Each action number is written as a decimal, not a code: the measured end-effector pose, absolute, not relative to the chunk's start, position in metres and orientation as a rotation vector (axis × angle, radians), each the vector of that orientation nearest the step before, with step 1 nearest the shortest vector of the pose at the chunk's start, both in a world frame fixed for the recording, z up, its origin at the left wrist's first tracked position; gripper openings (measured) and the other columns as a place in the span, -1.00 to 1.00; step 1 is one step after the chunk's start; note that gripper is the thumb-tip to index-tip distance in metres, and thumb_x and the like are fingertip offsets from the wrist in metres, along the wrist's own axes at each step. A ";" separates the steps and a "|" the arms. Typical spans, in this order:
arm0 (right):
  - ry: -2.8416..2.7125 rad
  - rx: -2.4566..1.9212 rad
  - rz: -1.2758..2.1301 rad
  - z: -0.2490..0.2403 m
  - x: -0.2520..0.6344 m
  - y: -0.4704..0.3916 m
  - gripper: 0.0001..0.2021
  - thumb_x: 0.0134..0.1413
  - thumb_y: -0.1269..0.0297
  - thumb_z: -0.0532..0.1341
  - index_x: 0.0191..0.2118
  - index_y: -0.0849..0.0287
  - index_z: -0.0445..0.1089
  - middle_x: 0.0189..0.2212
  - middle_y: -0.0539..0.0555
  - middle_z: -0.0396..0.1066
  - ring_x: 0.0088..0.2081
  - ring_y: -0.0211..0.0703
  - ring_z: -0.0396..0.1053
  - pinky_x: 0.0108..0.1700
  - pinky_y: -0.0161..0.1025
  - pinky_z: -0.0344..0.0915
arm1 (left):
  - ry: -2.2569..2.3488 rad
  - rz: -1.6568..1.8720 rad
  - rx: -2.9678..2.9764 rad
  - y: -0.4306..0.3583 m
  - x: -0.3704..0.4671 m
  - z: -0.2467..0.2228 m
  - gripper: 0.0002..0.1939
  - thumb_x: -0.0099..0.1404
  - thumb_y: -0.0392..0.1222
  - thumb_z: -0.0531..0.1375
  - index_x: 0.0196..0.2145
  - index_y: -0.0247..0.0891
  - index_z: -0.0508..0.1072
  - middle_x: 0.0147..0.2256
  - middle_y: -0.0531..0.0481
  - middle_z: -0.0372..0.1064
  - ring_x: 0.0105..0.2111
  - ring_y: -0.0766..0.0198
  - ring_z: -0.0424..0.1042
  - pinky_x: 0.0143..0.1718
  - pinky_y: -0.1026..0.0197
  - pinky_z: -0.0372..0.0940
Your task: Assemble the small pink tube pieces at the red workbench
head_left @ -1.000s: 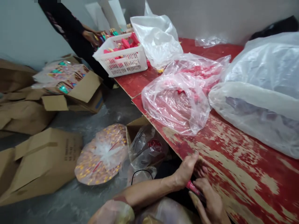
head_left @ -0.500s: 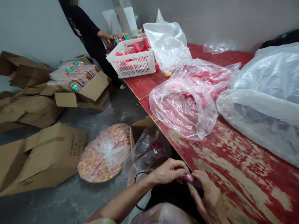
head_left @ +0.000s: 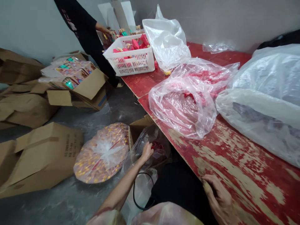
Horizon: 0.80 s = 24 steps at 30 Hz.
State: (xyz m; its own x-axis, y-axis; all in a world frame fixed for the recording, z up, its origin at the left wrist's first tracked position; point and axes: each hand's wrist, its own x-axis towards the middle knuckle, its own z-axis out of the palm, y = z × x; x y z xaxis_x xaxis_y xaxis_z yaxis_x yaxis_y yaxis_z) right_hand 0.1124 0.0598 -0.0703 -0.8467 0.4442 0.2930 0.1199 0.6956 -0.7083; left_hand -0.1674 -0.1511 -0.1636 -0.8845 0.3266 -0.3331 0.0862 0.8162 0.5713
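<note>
My left hand (head_left: 147,151) reaches down to the mouth of a clear plastic bag (head_left: 143,142) set in an open carton (head_left: 138,125) below the table edge. Its fingers are curled in beside several dark red pieces (head_left: 158,146), too small to name; whether one is between the fingertips is hidden. At the near edge of the red table my right hand (head_left: 217,193) is closed, thumb against the bent fingers. What it holds, if anything, does not show.
A pink-filled plastic bag (head_left: 185,109) and large white bags (head_left: 267,100) lie on the worn red table (head_left: 225,153). Farther back stands a white crate (head_left: 131,62) of red pieces, near a co-worker (head_left: 82,34). A round bundle (head_left: 103,153) and cartons (head_left: 49,153) crowd the floor.
My hands have parted from around a small pink thing. The left has gone forward and left to the bag in the carton; the right has shifted slightly right, by the table edge.
</note>
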 end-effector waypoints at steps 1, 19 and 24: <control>-2.446 -0.449 0.986 -0.070 0.112 0.059 -0.83 0.25 0.21 0.05 -0.15 0.03 0.36 -0.28 -0.02 0.48 -0.25 -0.34 0.47 -0.15 -0.52 0.37 | 2.572 0.732 0.322 -0.152 -0.165 -0.170 -0.91 0.13 -0.41 0.19 -0.48 -0.33 0.33 -0.32 -0.01 0.33 -0.23 0.25 0.34 -0.08 0.08 0.24; -2.351 -0.303 1.115 -0.094 0.091 0.058 -0.86 0.23 0.30 0.03 -0.18 0.02 0.31 -0.37 -0.04 0.44 -0.33 -0.31 0.45 -0.27 -0.46 0.37 | 2.775 1.366 1.065 0.019 -0.228 -0.031 -0.83 0.26 -0.23 0.07 -0.28 -0.21 0.46 -0.29 -0.04 0.43 -0.25 0.23 0.42 -0.15 0.22 0.29; -2.364 -0.314 1.087 -0.090 0.088 0.064 -0.71 0.25 0.05 0.05 -0.18 0.13 0.37 -0.30 0.05 0.44 -0.32 -0.22 0.43 -0.30 -0.25 0.43 | 2.824 1.267 0.955 0.114 -0.287 -0.023 -0.83 0.19 -0.39 0.05 -0.34 -0.31 0.44 -0.27 -0.11 0.43 -0.20 0.18 0.40 -0.06 0.11 0.25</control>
